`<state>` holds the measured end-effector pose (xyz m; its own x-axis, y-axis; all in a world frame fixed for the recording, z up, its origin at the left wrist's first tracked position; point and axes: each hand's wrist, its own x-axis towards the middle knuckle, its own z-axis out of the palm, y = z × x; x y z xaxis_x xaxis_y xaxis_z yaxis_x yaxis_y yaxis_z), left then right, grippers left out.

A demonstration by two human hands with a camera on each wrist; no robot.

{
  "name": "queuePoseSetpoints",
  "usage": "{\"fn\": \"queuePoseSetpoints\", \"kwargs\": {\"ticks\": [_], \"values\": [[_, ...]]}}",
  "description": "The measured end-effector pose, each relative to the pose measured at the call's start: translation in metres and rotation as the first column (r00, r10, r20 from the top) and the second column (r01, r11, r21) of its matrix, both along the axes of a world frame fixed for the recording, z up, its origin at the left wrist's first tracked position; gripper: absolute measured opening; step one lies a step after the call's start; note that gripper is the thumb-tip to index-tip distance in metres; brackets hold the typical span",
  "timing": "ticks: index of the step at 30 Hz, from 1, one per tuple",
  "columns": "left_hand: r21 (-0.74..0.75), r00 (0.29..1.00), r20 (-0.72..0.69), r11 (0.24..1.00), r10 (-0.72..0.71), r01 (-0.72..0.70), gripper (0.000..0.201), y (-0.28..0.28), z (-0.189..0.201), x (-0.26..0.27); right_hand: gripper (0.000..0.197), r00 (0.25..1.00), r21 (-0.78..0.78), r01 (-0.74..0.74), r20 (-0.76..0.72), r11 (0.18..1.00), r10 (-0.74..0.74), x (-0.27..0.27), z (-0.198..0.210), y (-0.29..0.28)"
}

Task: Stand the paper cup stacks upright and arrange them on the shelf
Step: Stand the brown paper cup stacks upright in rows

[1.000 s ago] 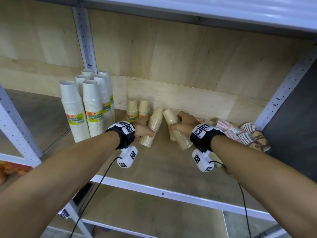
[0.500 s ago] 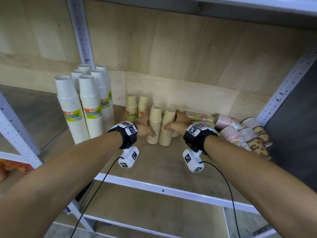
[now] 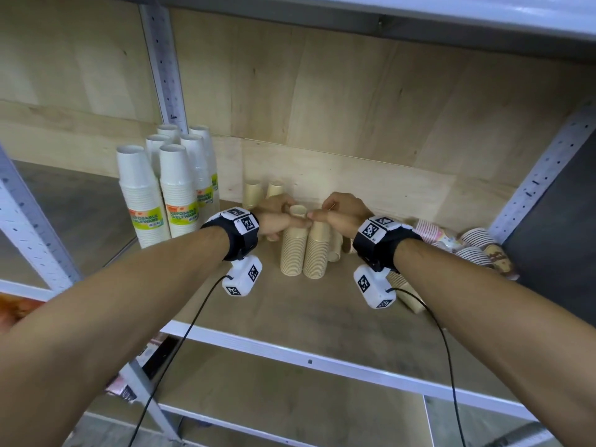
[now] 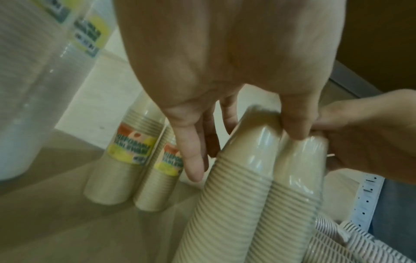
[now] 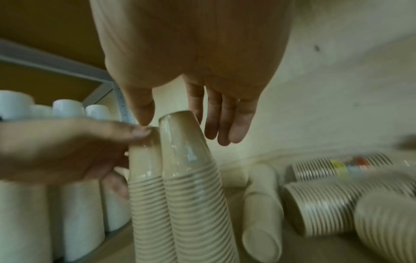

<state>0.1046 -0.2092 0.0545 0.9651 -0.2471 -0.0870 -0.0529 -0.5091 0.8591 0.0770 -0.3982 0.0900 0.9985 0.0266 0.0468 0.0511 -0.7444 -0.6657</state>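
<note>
Two tan paper cup stacks stand upright and touching in the middle of the shelf, the left stack [image 3: 293, 245] and the right stack [image 3: 317, 253]. My left hand [image 3: 283, 219] is at the top of the left stack [image 4: 238, 178]. Its thumb [image 4: 294, 124] rests on the stack tops and its other fingers hang straight beside the stack. My right hand [image 3: 325, 214] hovers over the right stack [image 5: 191, 178], thumb in front and straight fingers [image 5: 225, 124] behind, gripping nothing.
Several tall white cup stacks [image 3: 161, 195] stand at the left. Two short labelled tan stacks [image 3: 263, 191] stand against the back wall. Striped and tan stacks [image 3: 474, 250] lie on their sides at the right. The shelf's front rail [image 3: 309, 361] runs below my wrists.
Both tan stacks went from tilted in my grips to upright side by side. My hands slid up to their tops and loosened.
</note>
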Motion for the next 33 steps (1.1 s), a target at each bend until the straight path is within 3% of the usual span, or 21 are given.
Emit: {"fn": "queuePoseSetpoints", "kwargs": {"ticks": [4,10,20,23,25,33], "values": [[0.157,0.992,0.123,0.986,0.033,-0.053,0.043,-0.004,0.027,-0.002,0.033,0.996,-0.267,0.030,0.087,0.963,-0.007,-0.002,0.022,0.006],[0.353,0.982,0.189,0.934,-0.008,-0.060,0.044,-0.009,0.038,-0.007,0.047,1.000,-0.408,0.022,0.012,0.913,-0.019,-0.002,0.031,0.015],[0.371,0.990,0.076,0.925,-0.117,0.081,0.029,-0.008,0.050,-0.008,0.033,0.995,-0.409,-0.096,-0.048,0.907,0.084,-0.006,0.033,0.020],[0.360,0.994,0.053,0.931,-0.093,0.068,0.040,-0.009,0.051,-0.007,0.041,0.996,-0.418,-0.091,-0.016,0.904,0.092,-0.008,0.034,0.019],[0.343,0.998,0.052,0.939,-0.046,0.025,0.035,-0.010,0.050,-0.006,0.044,0.997,-0.449,-0.065,-0.003,0.891,0.071,-0.009,0.035,0.021],[0.347,0.995,0.050,0.936,-0.083,0.060,0.025,-0.013,0.054,-0.010,0.032,0.994,-0.472,-0.110,-0.048,0.875,0.100,-0.008,0.038,0.022]]}}
